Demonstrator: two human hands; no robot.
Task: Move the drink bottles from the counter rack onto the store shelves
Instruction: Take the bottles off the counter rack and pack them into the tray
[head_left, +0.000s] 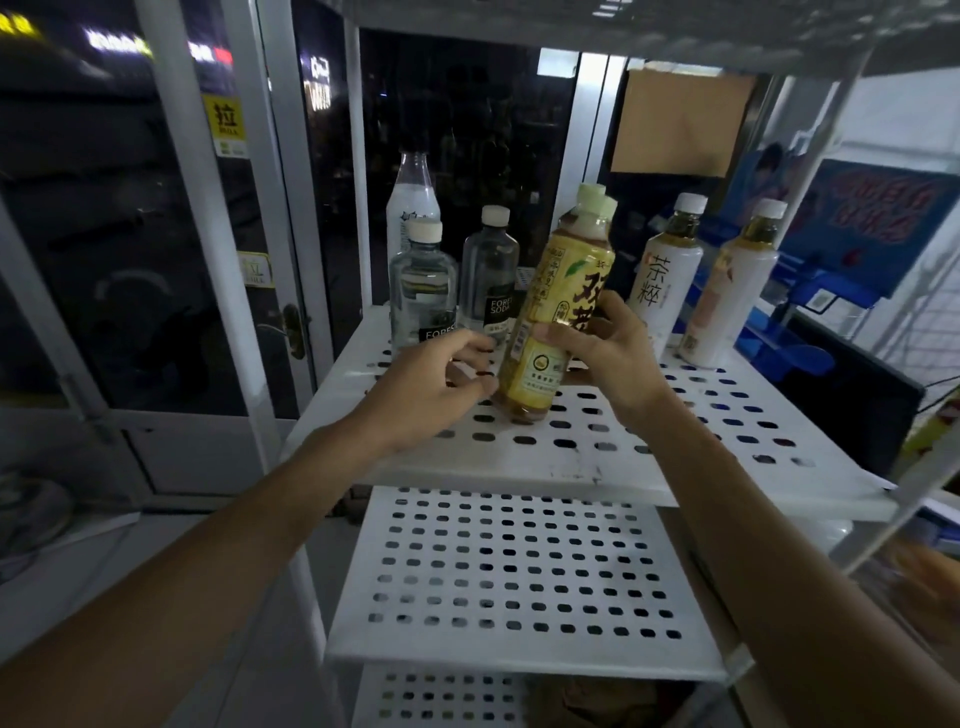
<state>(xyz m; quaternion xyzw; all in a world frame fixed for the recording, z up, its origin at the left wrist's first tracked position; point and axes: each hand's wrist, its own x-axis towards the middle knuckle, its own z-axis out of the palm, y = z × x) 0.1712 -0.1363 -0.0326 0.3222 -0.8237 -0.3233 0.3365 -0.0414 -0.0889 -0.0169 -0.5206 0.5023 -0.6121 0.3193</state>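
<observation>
Right hand (608, 353) clamped round the yellow tea bottle (550, 312), which tilted over the perforated shelf (675, 467) | left hand (431, 389) relaxed, fingertips against its lower side from nine o'clock | clear soda bottles (488, 275) at ten o'clock, white tea bottles (665, 280) at two

White perforated shelf (623, 460), bearing three clear bottles (423, 293) at back left, two white bottles (666, 283) at back right.

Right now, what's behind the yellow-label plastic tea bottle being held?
A second pale-green cap peeks out just behind the yellow-label plastic tea bottle that the right hand grips; whatever it caps is covered.
</observation>
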